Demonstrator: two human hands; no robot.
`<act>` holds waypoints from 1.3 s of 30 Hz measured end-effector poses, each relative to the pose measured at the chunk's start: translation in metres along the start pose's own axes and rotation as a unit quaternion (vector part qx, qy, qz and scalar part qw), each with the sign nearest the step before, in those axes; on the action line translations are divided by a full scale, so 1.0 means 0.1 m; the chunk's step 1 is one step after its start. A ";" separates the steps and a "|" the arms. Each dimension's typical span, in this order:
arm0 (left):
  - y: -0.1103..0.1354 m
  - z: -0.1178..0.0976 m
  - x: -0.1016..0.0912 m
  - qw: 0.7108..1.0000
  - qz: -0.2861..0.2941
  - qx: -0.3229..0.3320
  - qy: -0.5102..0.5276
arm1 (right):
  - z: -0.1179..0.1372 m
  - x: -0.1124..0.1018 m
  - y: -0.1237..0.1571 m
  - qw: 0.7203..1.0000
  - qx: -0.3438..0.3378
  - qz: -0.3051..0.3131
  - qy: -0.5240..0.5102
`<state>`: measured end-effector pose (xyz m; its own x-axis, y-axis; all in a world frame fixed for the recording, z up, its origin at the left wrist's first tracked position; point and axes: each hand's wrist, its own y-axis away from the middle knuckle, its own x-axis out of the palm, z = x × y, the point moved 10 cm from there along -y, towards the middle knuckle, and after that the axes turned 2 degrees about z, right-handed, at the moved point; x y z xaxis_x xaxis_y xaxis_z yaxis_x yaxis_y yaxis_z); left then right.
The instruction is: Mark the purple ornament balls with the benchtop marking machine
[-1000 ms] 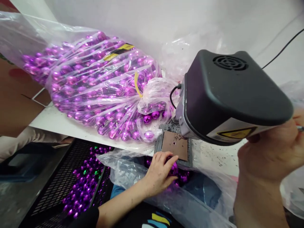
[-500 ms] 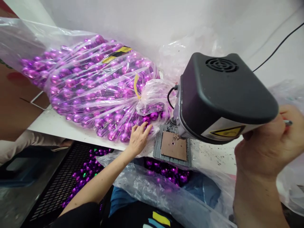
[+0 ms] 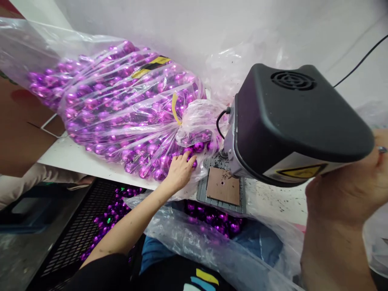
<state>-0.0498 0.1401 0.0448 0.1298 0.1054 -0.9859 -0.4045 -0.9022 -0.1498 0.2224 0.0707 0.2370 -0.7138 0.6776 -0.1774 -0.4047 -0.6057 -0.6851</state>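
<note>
One black crate (image 3: 62, 242) holds uncountable loose purple balls (image 3: 113, 214) below the table (image 3: 81, 157) edge; one tied plastic bag (image 3: 124, 109) lies above. The left hand (image 3: 181, 171), fingers loosely bent, touches balls (image 3: 194, 163) by the bag's knot; whether it grips one is unclear. One brown plate (image 3: 222, 192) lies near the front edge, open table right of it, under one black machine (image 3: 303, 117). The right hand's (image 3: 353, 190) grip is hidden behind that.

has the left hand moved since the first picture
Yes: the left hand has moved leftward and farther from the wearer, from the brown board's near edge to purple balls beyond its left side.
</note>
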 end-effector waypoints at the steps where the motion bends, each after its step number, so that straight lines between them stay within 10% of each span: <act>1: -0.07 0.00 0.07 1.000 0.026 0.005 -0.016 | 0.00 0.02 -0.02 1.000 0.000 0.007 -0.002; 7: -0.16 0.13 -0.06 0.960 -0.018 -0.028 0.278 | -0.11 0.12 -0.16 0.997 0.030 0.035 -0.059; 10: -0.03 0.25 -0.13 0.802 -0.023 -0.097 0.590 | -0.15 0.15 -0.18 0.996 0.040 0.030 -0.078; 14: 0.17 -0.10 0.04 0.569 0.106 -0.132 0.805 | -0.16 0.15 -0.17 0.997 0.045 0.024 -0.065; 18: 0.22 -0.45 0.24 0.467 0.149 -0.118 0.864 | -0.14 0.16 -0.17 0.997 0.044 0.034 -0.060; 20: 0.20 -0.53 0.37 0.490 0.145 -0.119 0.851 | -0.12 0.17 -0.18 0.997 0.038 0.040 -0.060; 27: 0.12 -0.49 0.45 0.752 0.038 -0.111 0.648 | -0.07 0.17 -0.19 0.998 0.026 0.044 -0.042; 39: 0.10 -0.75 0.26 0.890 -0.055 -0.004 0.452 | -0.07 0.18 -0.19 0.997 0.035 0.045 -0.055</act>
<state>0.0172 0.1025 0.0236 0.8451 -0.1833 -0.5021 -0.3384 -0.9107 -0.2370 0.2216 0.0971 0.2422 -0.8052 0.5725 -0.1546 -0.3731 -0.6917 -0.6183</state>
